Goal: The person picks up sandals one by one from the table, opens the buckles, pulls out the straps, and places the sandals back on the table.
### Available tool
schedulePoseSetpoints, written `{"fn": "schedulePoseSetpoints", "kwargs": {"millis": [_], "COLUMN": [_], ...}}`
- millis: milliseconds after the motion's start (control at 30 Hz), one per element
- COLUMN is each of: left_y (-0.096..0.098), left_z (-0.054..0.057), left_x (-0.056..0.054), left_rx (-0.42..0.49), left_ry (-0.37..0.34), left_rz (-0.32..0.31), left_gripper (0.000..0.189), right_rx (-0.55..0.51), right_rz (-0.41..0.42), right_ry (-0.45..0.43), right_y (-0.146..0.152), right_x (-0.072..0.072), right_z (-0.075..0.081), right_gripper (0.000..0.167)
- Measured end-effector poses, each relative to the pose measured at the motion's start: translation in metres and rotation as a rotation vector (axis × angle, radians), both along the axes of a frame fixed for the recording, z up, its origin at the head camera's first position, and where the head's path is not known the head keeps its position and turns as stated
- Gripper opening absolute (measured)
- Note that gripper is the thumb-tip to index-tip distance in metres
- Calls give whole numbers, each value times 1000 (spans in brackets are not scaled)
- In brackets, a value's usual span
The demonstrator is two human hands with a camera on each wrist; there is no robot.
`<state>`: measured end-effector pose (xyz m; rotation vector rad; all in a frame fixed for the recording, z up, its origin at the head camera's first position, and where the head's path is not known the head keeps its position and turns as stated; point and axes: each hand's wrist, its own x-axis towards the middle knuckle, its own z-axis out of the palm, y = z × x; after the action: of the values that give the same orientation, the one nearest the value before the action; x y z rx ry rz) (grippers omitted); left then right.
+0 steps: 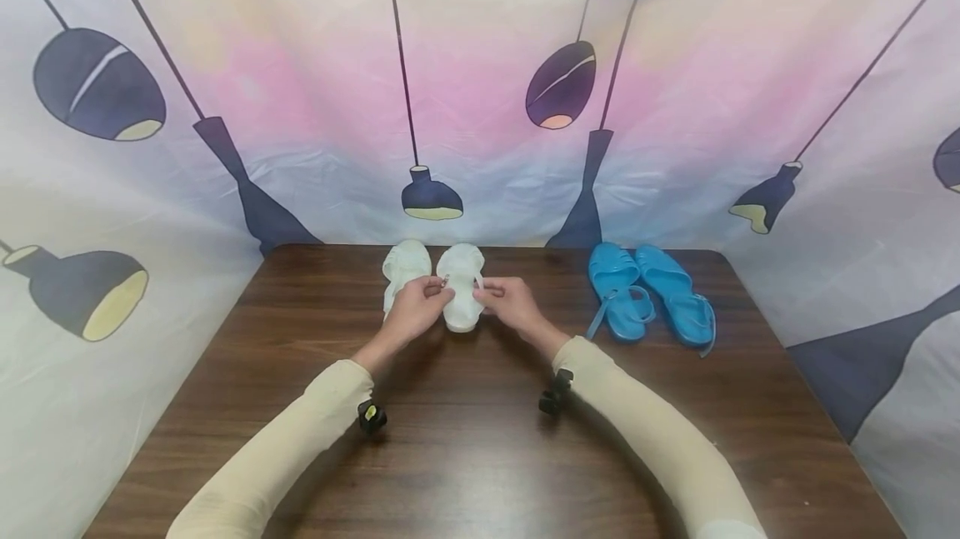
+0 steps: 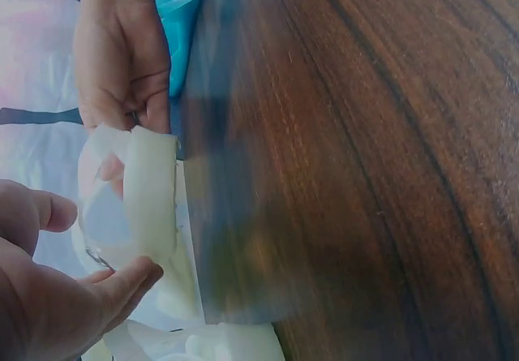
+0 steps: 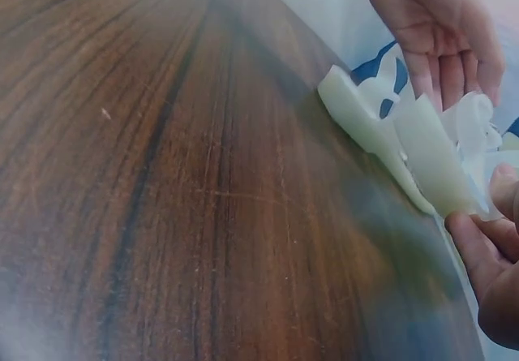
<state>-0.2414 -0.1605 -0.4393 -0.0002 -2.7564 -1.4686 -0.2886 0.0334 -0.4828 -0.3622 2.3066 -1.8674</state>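
Two white jelly sandals lie side by side at the far edge of the table, heels toward me. The right-hand white sandal (image 1: 461, 314) is between my hands. My left hand (image 1: 416, 306) has thumb and fingertips about its left side, by the small metal buckle (image 2: 97, 257). On the other side, my right hand (image 1: 513, 301) pinches the ankle strap (image 1: 480, 281) between thumb and forefinger. In the right wrist view, the thumb and fingers of that hand meet at the heel edge. The left white sandal (image 1: 408, 260) is partly hidden behind my left hand.
A pair of blue jelly sandals stands to the right, the nearer one (image 1: 613, 268) beside the other (image 1: 666, 272), straps loose. The dark wooden table (image 1: 465, 439) meets a cloth backdrop (image 1: 337, 64) printed with hanging lamps. Black devices sit on both sleeve cuffs.
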Motion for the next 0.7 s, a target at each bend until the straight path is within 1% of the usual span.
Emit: {"fn": "schedulePoseSetpoints", "kwargs": {"millis": [133,333,433,533,600,700], "left_y": [-1,-4,-5,-4,-2,1], "left_z": [2,7,10,13,13,11], "left_x": [2,10,16,26,34,44], "left_rx": [3,55,61,50,46,47], "left_ry": [-2,46,70,78,79,86], "left_rz": [-2,-6,-20,-24,-26,-46], "left_gripper": [52,49,47,42,38,33], "right_rx": [8,5,-1,-18,-27,-37], "right_rz": [-8,3,3,3,11,17], "right_ry": [-32,-55,-59,-76,-89,-105], "right_y": [-3,-7,-9,-11,-13,-16], "right_x": [-3,-7,-8,-9,-10,-11], "right_z": [-5,-12,-15,-18,-21,-22], "right_gripper": [30,31,30,29,30,31]}}
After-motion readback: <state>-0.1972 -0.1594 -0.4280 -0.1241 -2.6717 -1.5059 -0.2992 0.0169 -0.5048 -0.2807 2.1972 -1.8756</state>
